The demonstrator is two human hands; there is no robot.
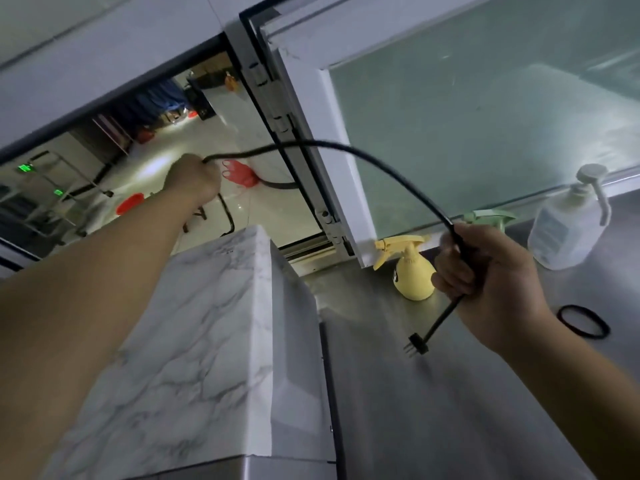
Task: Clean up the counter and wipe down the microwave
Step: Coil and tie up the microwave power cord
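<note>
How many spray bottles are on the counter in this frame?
2. A yellow spray bottle stands by the window frame, beside the right hand; a green spray bottle is mostly hidden behind that hand. Others may be out of view.

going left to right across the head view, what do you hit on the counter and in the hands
left hand gripping the black cord → marble-patterned microwave → yellow spray bottle → right hand gripping the cord near its plug → black hair tie → clear pump bottle
</note>
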